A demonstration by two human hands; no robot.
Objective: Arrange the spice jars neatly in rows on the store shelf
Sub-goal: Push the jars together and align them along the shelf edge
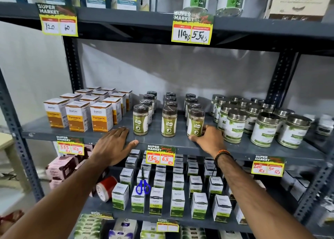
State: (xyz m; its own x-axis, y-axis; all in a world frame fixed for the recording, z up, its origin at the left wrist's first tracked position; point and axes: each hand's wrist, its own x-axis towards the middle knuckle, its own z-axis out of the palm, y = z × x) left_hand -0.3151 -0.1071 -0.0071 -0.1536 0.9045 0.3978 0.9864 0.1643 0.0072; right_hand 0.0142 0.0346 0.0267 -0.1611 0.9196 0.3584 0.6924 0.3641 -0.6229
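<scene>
Three rows of green-labelled spice jars with dark lids run front to back on the grey middle shelf (162,143). The front jars stand at left (140,119), middle (169,121) and right (195,122). My right hand (207,139) wraps around the base of the right front jar, thumb in front of it. My left hand (113,144) lies flat on the shelf's front edge, fingers spread, just left of the left front jar and not touching it.
Orange turmeric boxes (101,116) stand left of the jars, steel-lidded tins (235,126) close on the right. Price tags (160,156) hang from the shelf edge. Below are white boxes (177,202) and blue scissors (142,186).
</scene>
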